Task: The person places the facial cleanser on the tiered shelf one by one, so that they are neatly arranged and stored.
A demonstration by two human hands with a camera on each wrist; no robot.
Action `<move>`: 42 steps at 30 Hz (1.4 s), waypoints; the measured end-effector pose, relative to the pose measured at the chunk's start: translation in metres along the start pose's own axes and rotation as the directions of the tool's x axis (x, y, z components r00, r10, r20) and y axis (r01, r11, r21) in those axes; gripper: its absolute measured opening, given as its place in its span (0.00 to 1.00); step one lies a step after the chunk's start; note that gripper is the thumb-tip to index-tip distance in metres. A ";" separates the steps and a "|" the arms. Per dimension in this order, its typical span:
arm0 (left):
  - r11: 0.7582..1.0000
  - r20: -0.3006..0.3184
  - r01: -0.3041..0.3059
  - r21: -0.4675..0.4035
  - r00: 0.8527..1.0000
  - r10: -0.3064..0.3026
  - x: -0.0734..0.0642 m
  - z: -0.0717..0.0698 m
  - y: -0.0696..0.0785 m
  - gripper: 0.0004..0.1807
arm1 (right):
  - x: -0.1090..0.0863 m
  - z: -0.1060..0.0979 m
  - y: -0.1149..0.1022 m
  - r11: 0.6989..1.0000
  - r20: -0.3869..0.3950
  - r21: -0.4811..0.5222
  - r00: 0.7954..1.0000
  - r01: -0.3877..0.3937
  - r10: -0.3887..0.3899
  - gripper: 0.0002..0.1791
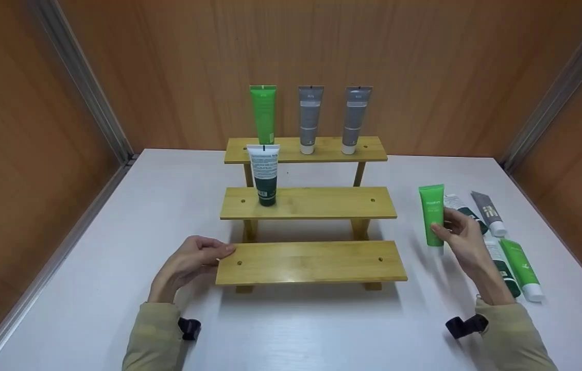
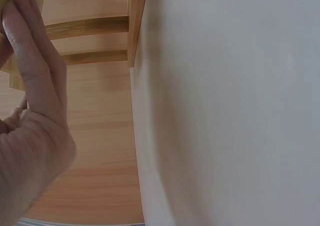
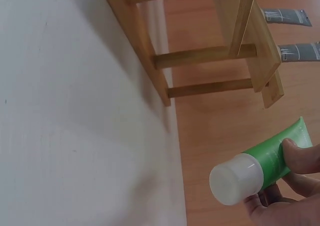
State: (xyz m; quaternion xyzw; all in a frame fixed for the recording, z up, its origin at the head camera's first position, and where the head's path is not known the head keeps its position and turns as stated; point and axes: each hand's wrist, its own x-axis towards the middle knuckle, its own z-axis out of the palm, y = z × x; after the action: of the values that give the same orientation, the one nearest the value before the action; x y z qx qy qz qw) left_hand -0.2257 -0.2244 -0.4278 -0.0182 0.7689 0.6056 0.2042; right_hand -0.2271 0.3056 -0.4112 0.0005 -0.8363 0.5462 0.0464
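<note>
The right hand [image 1: 465, 239] pinches a green tube [image 1: 431, 208] (white cap down) above the table [image 1: 291, 330], between the rack [image 1: 329, 202] and some lying tubes [image 1: 520, 263]. The left hand [image 1: 193, 257] pinches the left end of the bottom shelf [image 1: 311, 263]. Four standing tubes [image 1: 309, 118] occupy the higher shelves [image 1: 332, 206].

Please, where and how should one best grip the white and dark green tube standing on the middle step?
I would pinch the white and dark green tube at the middle of its body, coming from the front. It stands upright, cap down, alone on the middle step, so the front looks free, while a green tube stands behind it on the top step.
</note>
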 end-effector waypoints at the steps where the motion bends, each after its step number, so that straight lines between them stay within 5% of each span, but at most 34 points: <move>1: 1.000 -0.005 0.003 -0.003 1.000 -0.003 0.000 0.000 0.000 0.23 | -0.001 0.001 -0.001 1.000 -0.005 0.014 1.000 0.005 -0.005 0.30; 23: 1.000 -0.011 0.015 0.004 1.000 -0.015 0.000 0.001 -0.001 0.23 | -0.015 0.030 -0.039 0.985 -0.052 0.152 0.996 0.078 -0.071 0.28; 32: 1.000 0.018 -0.005 -0.029 1.000 0.005 -0.002 0.000 0.000 0.23 | -0.017 0.045 -0.061 0.951 -0.113 0.262 0.983 0.167 -0.141 0.27; 42: 1.000 0.002 -0.004 -0.005 1.000 0.004 -0.001 0.000 0.001 0.23 | -0.011 0.058 -0.082 0.945 -0.093 0.266 0.981 0.189 -0.170 0.26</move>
State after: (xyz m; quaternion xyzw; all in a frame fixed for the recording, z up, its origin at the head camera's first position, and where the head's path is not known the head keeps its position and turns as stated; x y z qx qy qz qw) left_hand -0.2249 -0.2244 -0.4268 -0.0167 0.7671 0.6081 0.2037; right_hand -0.2167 0.2193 -0.3605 0.0641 -0.7471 0.6498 0.1243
